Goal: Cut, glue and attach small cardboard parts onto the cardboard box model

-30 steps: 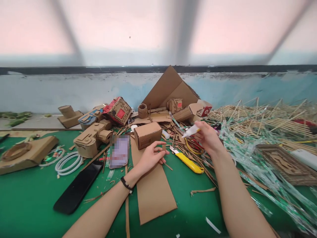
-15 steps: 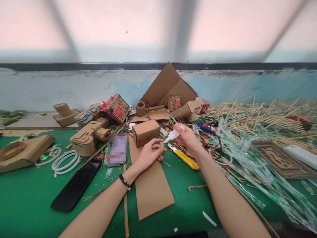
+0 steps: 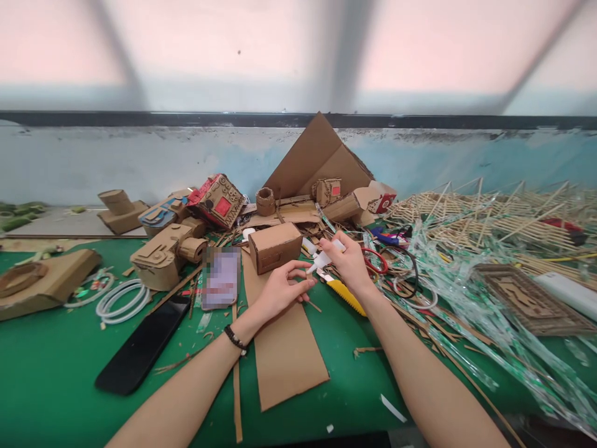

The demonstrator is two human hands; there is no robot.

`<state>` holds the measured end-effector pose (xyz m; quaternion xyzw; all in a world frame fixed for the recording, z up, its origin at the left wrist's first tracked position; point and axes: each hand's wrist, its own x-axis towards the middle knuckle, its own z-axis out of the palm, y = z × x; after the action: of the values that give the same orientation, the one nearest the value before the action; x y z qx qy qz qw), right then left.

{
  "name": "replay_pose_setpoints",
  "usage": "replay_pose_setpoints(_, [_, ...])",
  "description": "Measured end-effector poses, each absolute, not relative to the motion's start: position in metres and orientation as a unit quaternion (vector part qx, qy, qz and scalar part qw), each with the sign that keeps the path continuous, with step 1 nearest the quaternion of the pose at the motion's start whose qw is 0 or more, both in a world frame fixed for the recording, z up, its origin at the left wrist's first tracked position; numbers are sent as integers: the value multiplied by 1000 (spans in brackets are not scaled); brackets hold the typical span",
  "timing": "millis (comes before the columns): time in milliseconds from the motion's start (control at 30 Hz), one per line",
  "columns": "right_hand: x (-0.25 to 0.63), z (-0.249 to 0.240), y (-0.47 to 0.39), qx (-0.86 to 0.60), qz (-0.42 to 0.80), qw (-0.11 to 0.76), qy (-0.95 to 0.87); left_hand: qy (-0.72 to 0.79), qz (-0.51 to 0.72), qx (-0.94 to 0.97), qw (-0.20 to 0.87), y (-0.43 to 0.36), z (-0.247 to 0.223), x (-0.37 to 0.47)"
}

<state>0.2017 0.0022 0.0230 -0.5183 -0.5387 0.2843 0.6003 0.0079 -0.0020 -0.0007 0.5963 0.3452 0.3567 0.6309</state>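
Note:
My right hand (image 3: 347, 261) grips a white glue bottle (image 3: 323, 258), its nozzle tilted down to the left. The tip is at the fingertips of my left hand (image 3: 284, 286), where thumb and fingers pinch a small cardboard piece (image 3: 308, 276) that is mostly hidden. Below my left hand lies a long flat cardboard sheet (image 3: 290, 367). Just behind that hand sits a closed cardboard box (image 3: 275, 249). A yellow utility knife (image 3: 346, 297) lies under my right hand, partly covered by it.
To the left are a phone (image 3: 221, 280), a black flat object (image 3: 142, 348), a coiled white tube (image 3: 122, 302) and a cardboard camera model (image 3: 163, 255). Clear plastic strips (image 3: 466, 298) and wooden sticks (image 3: 504, 214) pile up on the right. Cardboard scraps lie around.
My right hand has shifted slightly left and down, bringing the bottle's nozzle closer to the piece between my left fingers. The left fingers have curled in a little. The view has tilted slightly.

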Motion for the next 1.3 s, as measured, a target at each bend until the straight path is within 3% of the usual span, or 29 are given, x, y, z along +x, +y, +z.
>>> replay_pose_setpoints(833, [197, 25, -1, -534, 259, 640, -487, 340, 347, 617, 619, -4, 2, 7])
replay_pose_setpoints(1000, [201, 24, 4, -502, 320, 653, -468, 351, 363, 601, 619, -2, 2, 7])
replay_pose_setpoints(1300, [211, 37, 0, -365, 574, 612, -403, 376, 431, 590, 570, 6, 11, -3])
